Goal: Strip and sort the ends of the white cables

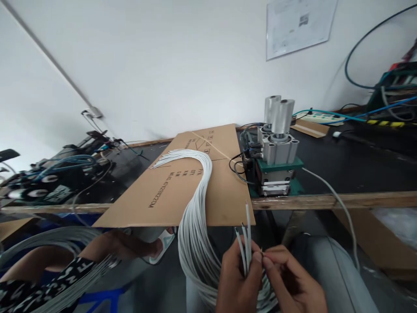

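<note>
A thick bundle of light grey cables [193, 217] curves from the cardboard down over the bench edge to below my hands. My left hand [239, 278] is closed around a few cable ends [246, 234] that stick up between thumb and fingers. My right hand [289, 278] meets it at the thumb tips. Its thumb and index finger pinch the tip of a cable, where fine wire ends just show. The rest of that cable is hidden by the fingers.
A flat cardboard sheet [169, 191] overhangs the black bench [358, 169]. Two metal cylinders top a pneumatic press [278, 148] at the bench edge, right of the sheet. A power strip [321, 116] lies behind it. Another person's leg [120, 245] and more cables [74, 237] are at left.
</note>
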`<state>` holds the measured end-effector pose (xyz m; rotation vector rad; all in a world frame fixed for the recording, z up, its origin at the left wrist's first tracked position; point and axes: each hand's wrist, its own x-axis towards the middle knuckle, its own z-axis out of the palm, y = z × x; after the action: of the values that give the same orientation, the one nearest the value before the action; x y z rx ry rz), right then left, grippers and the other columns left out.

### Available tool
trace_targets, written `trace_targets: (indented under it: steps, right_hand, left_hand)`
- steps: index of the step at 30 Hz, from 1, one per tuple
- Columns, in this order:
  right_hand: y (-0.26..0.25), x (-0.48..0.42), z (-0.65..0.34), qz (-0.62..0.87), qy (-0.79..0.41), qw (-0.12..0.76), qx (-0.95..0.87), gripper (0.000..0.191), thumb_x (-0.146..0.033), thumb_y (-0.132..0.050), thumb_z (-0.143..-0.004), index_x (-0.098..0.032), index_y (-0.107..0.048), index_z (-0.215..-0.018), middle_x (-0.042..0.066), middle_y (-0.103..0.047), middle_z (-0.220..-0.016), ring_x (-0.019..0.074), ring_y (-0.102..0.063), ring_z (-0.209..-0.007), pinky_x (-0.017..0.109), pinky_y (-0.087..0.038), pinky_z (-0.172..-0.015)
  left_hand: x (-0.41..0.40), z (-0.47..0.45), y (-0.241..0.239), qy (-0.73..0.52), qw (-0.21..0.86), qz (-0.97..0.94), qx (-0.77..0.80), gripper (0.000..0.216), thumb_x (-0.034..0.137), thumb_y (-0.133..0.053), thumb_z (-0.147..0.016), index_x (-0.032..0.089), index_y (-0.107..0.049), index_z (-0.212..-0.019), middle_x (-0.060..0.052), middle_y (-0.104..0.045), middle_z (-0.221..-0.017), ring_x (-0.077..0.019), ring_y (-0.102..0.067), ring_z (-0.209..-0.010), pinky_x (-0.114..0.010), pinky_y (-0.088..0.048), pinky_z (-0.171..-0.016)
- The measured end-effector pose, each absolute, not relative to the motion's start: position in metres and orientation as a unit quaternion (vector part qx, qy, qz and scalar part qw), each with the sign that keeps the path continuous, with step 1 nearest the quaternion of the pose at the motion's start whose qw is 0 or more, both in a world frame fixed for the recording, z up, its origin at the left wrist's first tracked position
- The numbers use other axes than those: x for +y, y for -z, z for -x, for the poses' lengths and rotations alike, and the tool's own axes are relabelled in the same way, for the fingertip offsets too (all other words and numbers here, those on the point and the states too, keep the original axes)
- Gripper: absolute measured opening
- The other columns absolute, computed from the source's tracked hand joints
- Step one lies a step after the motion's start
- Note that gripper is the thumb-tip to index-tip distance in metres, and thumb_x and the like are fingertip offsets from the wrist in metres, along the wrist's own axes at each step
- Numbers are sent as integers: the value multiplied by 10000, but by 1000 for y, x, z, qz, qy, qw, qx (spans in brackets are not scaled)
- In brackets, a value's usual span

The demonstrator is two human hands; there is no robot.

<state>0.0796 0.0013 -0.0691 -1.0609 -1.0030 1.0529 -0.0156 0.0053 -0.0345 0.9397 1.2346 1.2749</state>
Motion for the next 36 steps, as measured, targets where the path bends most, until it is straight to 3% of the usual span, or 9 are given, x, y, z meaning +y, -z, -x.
trace_targets:
  steps: [7, 23, 30, 36]
  right_hand:
    - [75, 0, -76, 448, -493, 618, -419, 284, -481, -700, -894, -228, -735, -771, 4, -620, -696, 158, -532, -591, 259, -422, -576]
    - [72, 1, -83, 442, -498, 599, -445, 254, -443, -679, -916, -226, -727, -794, 12, -629, -716, 178, -565, -638, 255, -448, -607]
    - [72, 2, -84, 440, -438, 605, -499, 220, -361, -648, -949, -234, -742, -796, 21, -647, -725, 173, -586, -639, 249, -437, -594]
    - [69, 4, -92, 426, -377, 590, -573, 157, -244, -634, -955, -248, -747, -845, 19, -700, -751, 163, -650, -654, 227, -485, -608]
  left_hand:
    - [4, 16, 21, -525, 599, -341, 500, 596, 727, -769, -686, 198, -510, -777, 150, -296, -487, -19, -193, -427, -149, -164, -425]
    - [3, 18, 29, -526, 581, -366, 502, 524, 676, -739, -769, 196, -530, -770, 147, -281, -481, -23, -182, -423, -153, -160, -427]
    - [1, 21, 34, -513, 467, -435, 574, 236, 405, -693, -835, 192, -609, -779, 110, -312, -522, -64, -240, -458, -204, -146, -436]
    - [2, 23, 23, -496, 425, -481, 585, 182, 308, -656, -797, 186, -559, -703, 89, -359, -570, -79, -284, -520, -220, -224, -504]
